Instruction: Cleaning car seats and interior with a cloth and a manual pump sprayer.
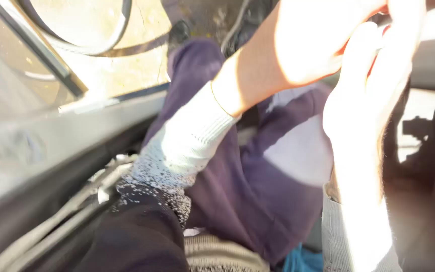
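cramped car sill (pixel 76 121); left hand (pixel 323 35) meets right hand (pixel 368 85).

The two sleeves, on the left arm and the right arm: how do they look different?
The left sleeve is speckled grey with a white ribbed cuff, pushed up so much bare forearm shows. The right sleeve is plain pale grey knit and sits close to the wrist. The left arm crosses the picture slantwise; the right rises nearly upright. Both are brightly sunlit.

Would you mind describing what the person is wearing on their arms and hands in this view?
The left arm has a speckled grey-and-white knit sleeve pushed up, ending in a pale ribbed cuff, with the forearm bare. The right arm has a light ribbed knit sleeve. The left hand and right hand are bare, with no gloves.
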